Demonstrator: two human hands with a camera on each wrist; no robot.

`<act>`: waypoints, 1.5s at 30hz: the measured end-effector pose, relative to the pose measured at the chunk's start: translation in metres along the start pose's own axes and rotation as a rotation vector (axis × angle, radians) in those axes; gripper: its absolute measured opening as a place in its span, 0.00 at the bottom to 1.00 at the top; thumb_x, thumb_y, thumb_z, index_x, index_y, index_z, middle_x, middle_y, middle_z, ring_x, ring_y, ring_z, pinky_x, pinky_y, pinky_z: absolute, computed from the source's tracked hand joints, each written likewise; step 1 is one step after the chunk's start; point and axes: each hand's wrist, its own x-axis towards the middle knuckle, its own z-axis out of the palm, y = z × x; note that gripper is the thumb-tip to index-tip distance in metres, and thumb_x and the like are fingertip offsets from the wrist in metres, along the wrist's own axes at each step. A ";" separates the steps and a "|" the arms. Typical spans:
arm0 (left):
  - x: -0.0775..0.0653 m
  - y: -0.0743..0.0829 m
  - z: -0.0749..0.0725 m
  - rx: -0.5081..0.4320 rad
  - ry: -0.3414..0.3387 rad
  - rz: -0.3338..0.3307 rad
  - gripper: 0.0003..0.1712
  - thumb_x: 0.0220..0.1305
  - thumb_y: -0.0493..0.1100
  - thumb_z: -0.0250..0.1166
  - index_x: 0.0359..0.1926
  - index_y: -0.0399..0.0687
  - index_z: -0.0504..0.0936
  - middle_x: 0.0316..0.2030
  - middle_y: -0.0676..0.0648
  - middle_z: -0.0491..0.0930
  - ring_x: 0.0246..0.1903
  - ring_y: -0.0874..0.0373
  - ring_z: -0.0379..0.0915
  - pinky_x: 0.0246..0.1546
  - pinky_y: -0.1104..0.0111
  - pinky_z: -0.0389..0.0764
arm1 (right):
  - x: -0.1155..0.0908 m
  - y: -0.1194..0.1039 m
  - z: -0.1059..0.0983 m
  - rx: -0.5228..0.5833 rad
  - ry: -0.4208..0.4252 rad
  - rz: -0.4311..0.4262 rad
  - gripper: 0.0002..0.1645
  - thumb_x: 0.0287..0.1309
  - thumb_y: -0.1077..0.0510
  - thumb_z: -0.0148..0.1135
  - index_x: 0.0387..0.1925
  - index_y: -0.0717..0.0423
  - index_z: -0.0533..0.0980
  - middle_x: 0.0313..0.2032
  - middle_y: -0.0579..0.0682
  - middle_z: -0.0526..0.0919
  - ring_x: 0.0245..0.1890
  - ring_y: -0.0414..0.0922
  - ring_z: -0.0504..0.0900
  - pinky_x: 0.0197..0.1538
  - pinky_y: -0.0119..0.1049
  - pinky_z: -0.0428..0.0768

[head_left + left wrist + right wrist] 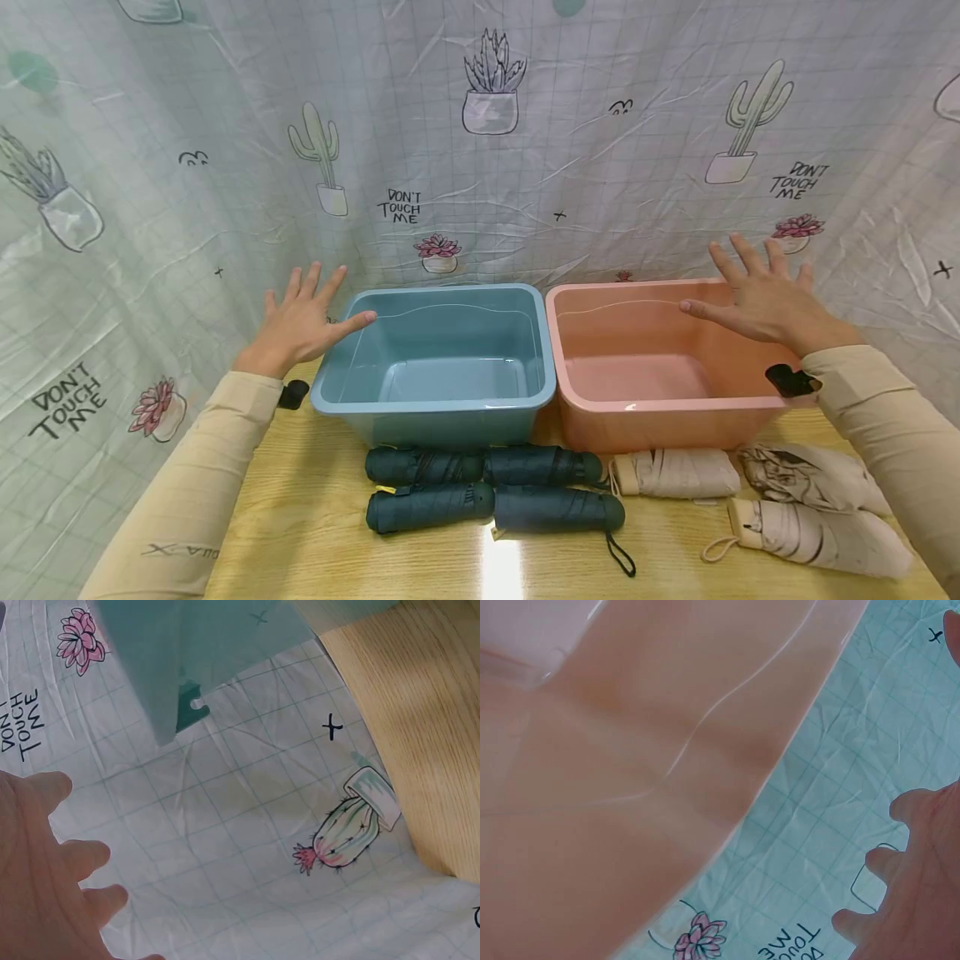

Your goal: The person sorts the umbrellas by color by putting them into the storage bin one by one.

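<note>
My left hand (300, 323) is raised with fingers spread at the left rim of a blue basin (435, 407), holding nothing. Over the right part of a pink basin (667, 405), my right hand (772, 300) is likewise spread and holds nothing. In front of the blue basin lie several folded dark green umbrellas, among them a front-left one (427, 508) and a front-right one (555, 508) with a wrist loop. Folded beige umbrellas lie before the pink basin: one at the back left (682, 473), a patterned one (810, 477) and a front one (825, 533).
Both basins stand side by side on a wooden table (300, 533). A cloth (555, 167) printed with cacti hangs behind and around the table. Each wrist carries a small black device, a left one (293, 394) and a right one (792, 381).
</note>
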 end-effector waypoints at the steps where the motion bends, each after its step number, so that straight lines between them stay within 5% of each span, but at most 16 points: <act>1: 0.000 0.000 0.001 0.001 0.000 0.000 0.61 0.61 0.86 0.43 0.83 0.63 0.36 0.81 0.35 0.30 0.79 0.28 0.24 0.66 0.22 0.31 | 0.000 0.000 0.000 0.002 0.000 0.000 0.65 0.63 0.18 0.45 0.82 0.45 0.29 0.81 0.61 0.24 0.75 0.76 0.22 0.60 0.87 0.29; 30: -0.003 0.010 -0.006 0.010 -0.057 0.004 0.60 0.61 0.87 0.39 0.83 0.64 0.34 0.82 0.36 0.29 0.79 0.29 0.23 0.66 0.22 0.29 | -0.008 0.003 -0.008 -0.003 -0.050 0.000 0.64 0.64 0.19 0.44 0.82 0.46 0.29 0.80 0.63 0.24 0.75 0.75 0.20 0.60 0.88 0.29; 38: -0.027 0.041 -0.020 -0.028 -0.052 0.063 0.58 0.64 0.85 0.42 0.83 0.63 0.37 0.82 0.36 0.38 0.80 0.32 0.31 0.69 0.25 0.34 | -0.032 -0.003 -0.011 0.006 -0.020 -0.039 0.62 0.66 0.22 0.48 0.82 0.44 0.31 0.81 0.63 0.27 0.77 0.73 0.22 0.61 0.87 0.32; 45: -0.064 0.086 -0.019 -0.220 0.108 0.193 0.45 0.70 0.70 0.57 0.78 0.53 0.62 0.74 0.42 0.67 0.73 0.40 0.62 0.70 0.40 0.63 | -0.061 -0.011 -0.011 0.096 0.109 -0.100 0.59 0.66 0.30 0.58 0.83 0.45 0.38 0.82 0.61 0.37 0.77 0.76 0.38 0.66 0.82 0.41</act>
